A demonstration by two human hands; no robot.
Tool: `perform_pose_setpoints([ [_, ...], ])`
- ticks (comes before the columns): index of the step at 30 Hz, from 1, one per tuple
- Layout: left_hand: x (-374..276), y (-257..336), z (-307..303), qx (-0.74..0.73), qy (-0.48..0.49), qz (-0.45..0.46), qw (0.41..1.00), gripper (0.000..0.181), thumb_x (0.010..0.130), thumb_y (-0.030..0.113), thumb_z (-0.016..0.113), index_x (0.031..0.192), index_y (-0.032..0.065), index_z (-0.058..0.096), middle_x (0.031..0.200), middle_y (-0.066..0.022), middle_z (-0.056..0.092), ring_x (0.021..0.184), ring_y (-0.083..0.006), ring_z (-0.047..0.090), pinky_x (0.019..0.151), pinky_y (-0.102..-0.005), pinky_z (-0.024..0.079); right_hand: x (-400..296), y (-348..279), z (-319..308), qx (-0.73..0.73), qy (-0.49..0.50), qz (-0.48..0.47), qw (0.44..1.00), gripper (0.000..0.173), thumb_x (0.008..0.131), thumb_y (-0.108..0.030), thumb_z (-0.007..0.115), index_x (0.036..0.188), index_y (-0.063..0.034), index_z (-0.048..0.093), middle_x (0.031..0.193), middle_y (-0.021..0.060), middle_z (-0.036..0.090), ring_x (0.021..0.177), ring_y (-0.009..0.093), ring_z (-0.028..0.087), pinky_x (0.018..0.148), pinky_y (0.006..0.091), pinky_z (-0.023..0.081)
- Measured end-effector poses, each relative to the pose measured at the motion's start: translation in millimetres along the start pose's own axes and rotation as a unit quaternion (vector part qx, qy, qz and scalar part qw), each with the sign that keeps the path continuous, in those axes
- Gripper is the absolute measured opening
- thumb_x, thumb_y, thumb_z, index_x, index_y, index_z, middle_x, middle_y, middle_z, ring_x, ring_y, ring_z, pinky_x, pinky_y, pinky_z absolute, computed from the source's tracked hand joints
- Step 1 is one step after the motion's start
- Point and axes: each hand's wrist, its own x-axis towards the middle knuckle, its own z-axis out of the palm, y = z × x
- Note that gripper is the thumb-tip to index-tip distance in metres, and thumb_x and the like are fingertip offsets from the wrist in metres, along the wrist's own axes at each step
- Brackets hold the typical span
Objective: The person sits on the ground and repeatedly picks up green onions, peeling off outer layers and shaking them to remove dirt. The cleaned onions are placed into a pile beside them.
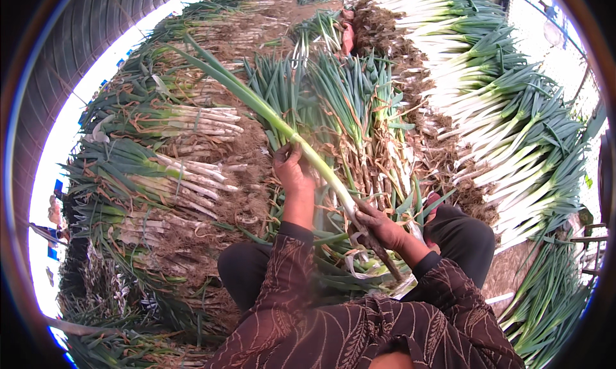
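Observation:
One long Welsh onion [317, 163], white at the base and green above, slants across the view in front of me. My left hand [291, 169] pinches it partway up, where white turns to green. Lower down, my right hand [382, 226] grips the base, and a brown, dirty strip of outer skin or root [387, 263] hangs beneath the fingers. Its leaves reach up to the left, over the heaps. Beyond my hands stand untrimmed onions [358, 104] with dry brown outer leaves. Loose green leaves and peelings [337, 273] lie between my knees.
Tied bundles of soil-stained onions [192, 176] are stacked along the left, roots inward. Cleaned white onions [510, 167] form a long row on the right. Cut green leaves [544, 292] lie at lower right. A red sack [347, 35] shows farther back.

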Motion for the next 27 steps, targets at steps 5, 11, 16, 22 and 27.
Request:
perform_pose_setpoints([
  [5, 6.9, -1.6, -10.3, -0.044, -0.037, -0.04, 0.998, 0.016, 0.08, -0.003, 0.066, 0.092, -0.0003, 0.056, 0.087, -0.0096, 0.062, 0.085, -0.0215, 0.059, 0.079, -0.0341, 0.051, 3.9, 1.9, 0.6, 0.068, -0.037, -0.038, 0.996, 0.042, 0.093, -0.025, 0.054, 0.128, -0.0043, 0.044, 0.082, 0.0018, 0.052, 0.066, 0.01, 0.05, 0.054, 0.0236, 0.041],
  [11, 2.1, -2.9, 2.4, 0.071, 0.014, -0.098, 0.993, 0.008, 0.082, -0.002, 0.064, 0.084, 0.0011, 0.057, 0.086, -0.0107, 0.062, 0.076, -0.0217, 0.062, 0.067, -0.0322, 0.054, 1.3, 3.5, -0.8, 0.052, 0.032, -0.082, 0.995, 0.039, 0.094, -0.022, 0.054, 0.127, -0.002, 0.047, 0.079, -0.0005, 0.049, 0.067, 0.009, 0.046, 0.056, 0.024, 0.039],
  [16, 14.7, -34.0, -45.9, 0.04, 0.018, -0.079, 0.996, 0.012, 0.081, -0.005, 0.064, 0.091, 0.0005, 0.06, 0.087, -0.0112, 0.064, 0.077, -0.0235, 0.063, 0.069, -0.037, 0.054, -6.7, -12.5, 5.3, -0.013, 0.053, -0.072, 0.996, 0.046, 0.093, -0.024, 0.055, 0.133, -0.0029, 0.043, 0.078, -0.0008, 0.049, 0.066, 0.009, 0.045, 0.053, 0.0236, 0.037],
  [22, 22.5, -65.9, -102.6, 0.181, 0.015, -0.17, 0.969, 0.007, 0.083, -0.003, 0.061, 0.088, 0.0002, 0.06, 0.083, -0.0078, 0.064, 0.073, -0.0215, 0.063, 0.065, -0.035, 0.054, 0.4, 10.4, 3.5, 0.026, 0.121, -0.004, 0.992, 0.044, 0.094, -0.014, 0.054, 0.135, -0.0049, 0.041, 0.064, -0.0051, 0.041, 0.052, 0.006, 0.038, 0.045, 0.0223, 0.031],
  [27, -18.2, -43.8, -77.9, 0.103, -0.074, -0.169, 0.977, 0.002, 0.087, 0.002, 0.059, 0.086, 0.0017, 0.06, 0.08, -0.0047, 0.064, 0.069, -0.0182, 0.063, 0.062, -0.0333, 0.054, 15.1, 46.0, -18.3, -0.016, 0.177, 0.021, 0.984, 0.044, 0.093, -0.015, 0.054, 0.134, -0.0049, 0.042, 0.06, -0.0039, 0.042, 0.046, 0.007, 0.038, 0.042, 0.0233, 0.03],
])
